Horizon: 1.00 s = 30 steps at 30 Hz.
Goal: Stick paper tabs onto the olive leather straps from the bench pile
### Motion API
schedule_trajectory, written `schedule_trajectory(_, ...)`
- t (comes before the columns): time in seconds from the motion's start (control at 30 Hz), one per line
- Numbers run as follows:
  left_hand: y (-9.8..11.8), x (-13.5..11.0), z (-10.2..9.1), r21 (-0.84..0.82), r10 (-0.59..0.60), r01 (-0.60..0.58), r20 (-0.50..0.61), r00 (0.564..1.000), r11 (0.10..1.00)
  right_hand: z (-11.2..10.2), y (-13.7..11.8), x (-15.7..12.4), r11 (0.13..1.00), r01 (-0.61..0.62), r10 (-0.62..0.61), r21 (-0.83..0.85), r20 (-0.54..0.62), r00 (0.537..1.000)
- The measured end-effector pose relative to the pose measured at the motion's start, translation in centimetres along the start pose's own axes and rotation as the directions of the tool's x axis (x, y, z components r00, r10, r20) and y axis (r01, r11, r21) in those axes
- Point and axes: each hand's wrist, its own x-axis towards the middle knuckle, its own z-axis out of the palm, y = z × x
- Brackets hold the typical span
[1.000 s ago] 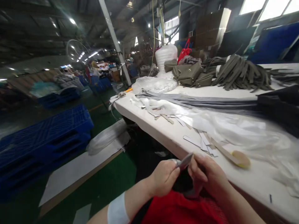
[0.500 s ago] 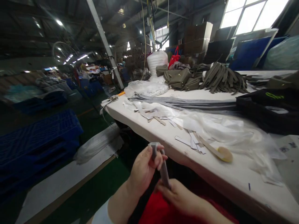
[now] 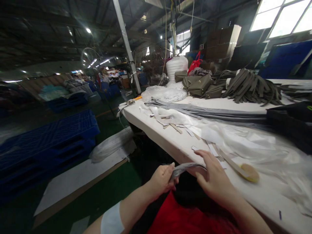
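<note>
My left hand point(image 3: 163, 177) is closed around a grey fabric strap point(image 3: 186, 165), thumb on top, at the near side of the white table point(image 3: 168, 149). The strap arches to the right, and its far part reaches my right hand point(image 3: 214, 177). That hand is spread, thumb and forefinger apart, over the table's edge; whether its palm touches the strap I cannot tell. Beyond it lie paper scraps point(image 3: 175, 128) and a roll of tape point(image 3: 251, 172) with a loose tail. Farther back a bundle of long grey straps point(image 3: 214, 113) stretches across the tabletop.
Crumpled clear plastic point(image 3: 234, 136) covers much of the table. Olive bags point(image 3: 198, 84) and a heap of dark straps point(image 3: 253, 87) sit at the back. Blue pallets point(image 3: 53, 139) stand on the floor to the left, near a white board point(image 3: 80, 177).
My right hand has let go of the strap's lower part, risen to the right and opened. My left hand has lowered, still holding the strap. The view has turned left.
</note>
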Motion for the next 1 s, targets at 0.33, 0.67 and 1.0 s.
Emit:
schedule_trajectory(0.33,4.7,1.2,-0.3,-0.121,0.472,-0.515,-0.263,0.841,0.849,6.9,-3.0,-5.7,0.835,-0.249,-0.135,0.491,0.622,0.771)
schedule_trajectory(0.67,-0.6,1.2,0.7,0.405,0.336,-0.29,-0.045,0.941,0.867,-1.1,-0.5,-0.3,1.0,-0.025,0.025,-0.009,0.009,1.0)
schedule_trajectory(1.0,5.6,-1.0,1.5,-0.426,0.17,-0.186,-0.075,0.983,0.885,6.7,-1.9,-3.6,0.922,-0.171,-0.029,0.346,0.503,0.864)
